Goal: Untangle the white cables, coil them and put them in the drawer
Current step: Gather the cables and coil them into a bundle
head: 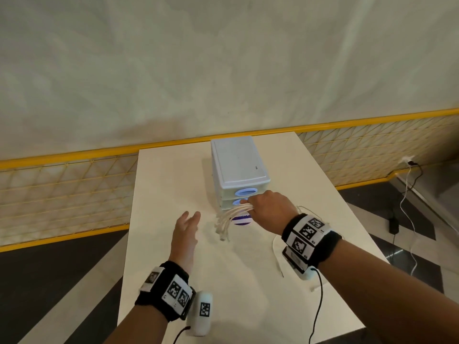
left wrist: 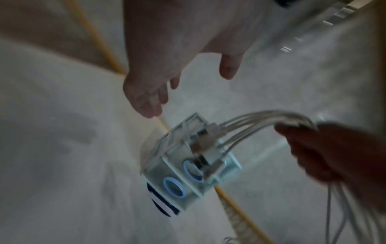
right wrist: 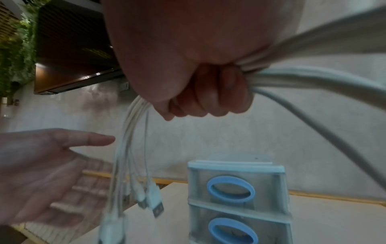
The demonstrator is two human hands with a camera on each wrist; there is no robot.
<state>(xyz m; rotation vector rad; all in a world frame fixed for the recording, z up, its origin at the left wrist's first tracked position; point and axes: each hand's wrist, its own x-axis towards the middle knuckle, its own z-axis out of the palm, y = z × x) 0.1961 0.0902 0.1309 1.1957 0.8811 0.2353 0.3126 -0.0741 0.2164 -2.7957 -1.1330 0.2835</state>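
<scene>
Several white cables (head: 232, 214) run bunched through my right hand (head: 269, 209), whose fingers are curled tight around them just in front of the drawer unit (head: 238, 167) on the white table (head: 173, 184). Only the right wrist view shows the plugs (right wrist: 154, 198) plainly, dangling below my fist beside two blue oval handles (right wrist: 230, 189); the head view gives just pale blurred cable ends hanging above the tabletop. The head view alone shows a loose cable (head: 275, 252) trailing across the table under my right wrist. In the left wrist view everything is smeared, and the plugs overlap the unit's front, so I cannot tell whether any drawer is pulled out. The lowest drawer front is hidden behind the cables in the head view, apart from a dark striped patch. My left hand (head: 185, 234) holds nothing: it hovers over the table left of the cables, fingers straight and spread, palm turned toward the bundle, not touching it. Both forearms reach forward, each with a black wrist band (head: 310, 237).
</scene>
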